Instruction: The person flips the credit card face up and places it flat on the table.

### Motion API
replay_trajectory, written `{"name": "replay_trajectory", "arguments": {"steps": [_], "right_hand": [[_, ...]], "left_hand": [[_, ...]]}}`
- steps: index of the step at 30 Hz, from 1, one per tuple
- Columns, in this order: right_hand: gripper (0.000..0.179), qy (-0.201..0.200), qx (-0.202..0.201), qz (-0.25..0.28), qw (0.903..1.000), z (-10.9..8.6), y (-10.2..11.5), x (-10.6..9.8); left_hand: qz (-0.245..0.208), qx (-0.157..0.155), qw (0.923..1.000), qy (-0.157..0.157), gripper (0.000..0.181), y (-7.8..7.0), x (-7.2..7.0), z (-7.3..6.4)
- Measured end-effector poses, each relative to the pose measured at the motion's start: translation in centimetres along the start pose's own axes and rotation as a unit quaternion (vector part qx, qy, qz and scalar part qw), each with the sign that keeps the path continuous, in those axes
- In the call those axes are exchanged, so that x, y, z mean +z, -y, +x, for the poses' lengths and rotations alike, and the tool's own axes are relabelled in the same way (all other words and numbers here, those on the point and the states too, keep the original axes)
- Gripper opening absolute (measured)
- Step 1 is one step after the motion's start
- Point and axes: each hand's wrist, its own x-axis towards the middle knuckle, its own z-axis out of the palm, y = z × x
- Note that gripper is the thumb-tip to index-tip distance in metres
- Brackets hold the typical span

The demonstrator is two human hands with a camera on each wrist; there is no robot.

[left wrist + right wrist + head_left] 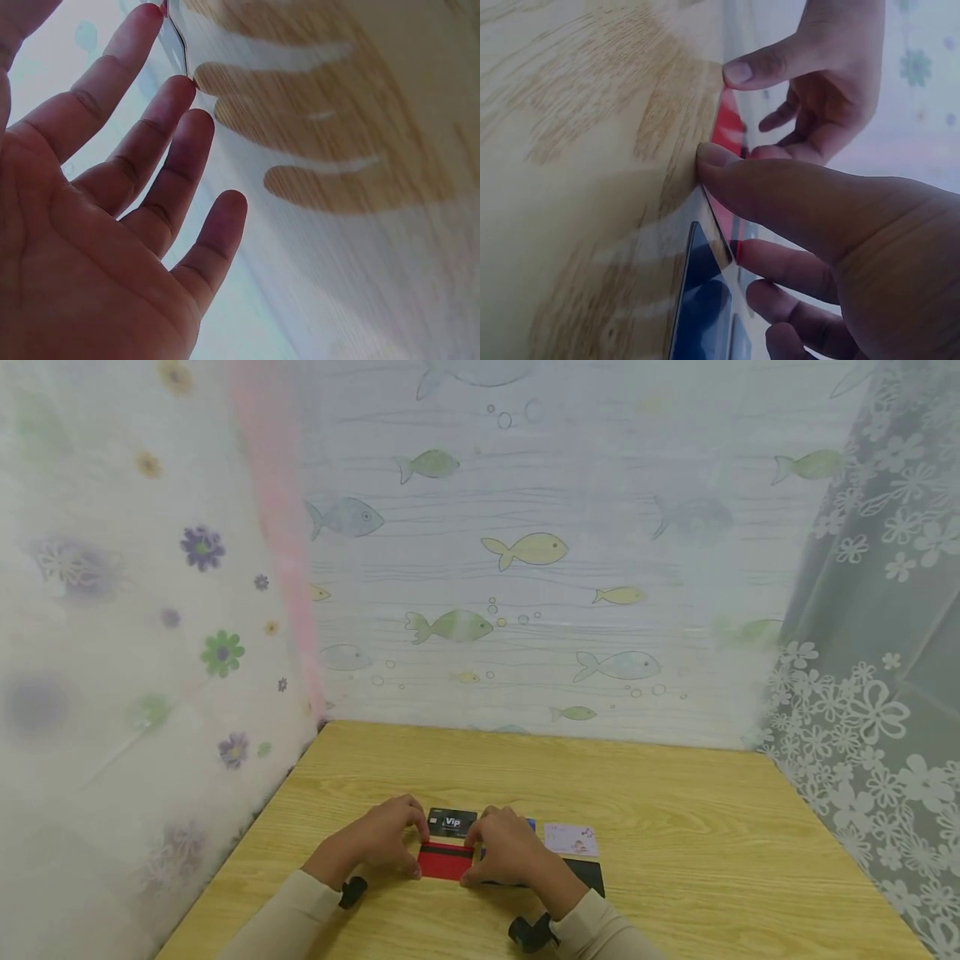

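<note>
Head view: red card (446, 862) lies on the wood tabletop (675, 818), left end of the near row, just nearer than the black Vip card (461, 825). Left hand (386, 833) holds its left corners between thumb and finger; right hand (510, 847) does likewise at the right corners. Pink card (566, 838) and plain black card (591, 875) lie farther right. Likely risk: uneven push from the two hands turns the red card askew or slides it onto the Vip card.

Left wrist view: fingers fairly straight, tips at a thin card edge (182, 46); thumb out of shot, pressure can't be told. Light contact could let a corner slip.

Right wrist view: thumb at near right corner, finger at far one. Blue card (701, 315) just beside; a lowered palm could drag it. Squeezing hard could bow the red card.
</note>
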Motion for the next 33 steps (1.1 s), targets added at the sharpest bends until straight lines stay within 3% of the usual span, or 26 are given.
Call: {"name": "replay_trajectory", "arguments": {"steps": [10, 19, 25, 33], "right_hand": [[0.035, -0.001, 0.006, 0.009, 0.9999, -0.3, 0.0, 0.0], [0.035, -0.003, 0.008, 0.023, 0.9997, -0.3, -0.1, 0.2], [0.036, -0.006, 0.005, 0.03, 0.9995, -0.4, -0.1, 0.1], [0.042, -0.022, -0.006, 0.008, 0.9997, -0.2, 0.2, 0.3]], "left_hand": [[0.018, 0.005, 0.9998, 0.001, 0.035, -0.2, -0.1, -0.3], [0.009, 0.018, 0.9998, 0.006, 0.039, -0.6, -0.5, -0.7], [0.013, 0.009, 0.9999, 0.001, 0.038, -0.9, -0.8, -0.9], [0.008, 0.051, 0.9984, -0.025, 0.035, -1.0, -1.4, -0.8]]}}
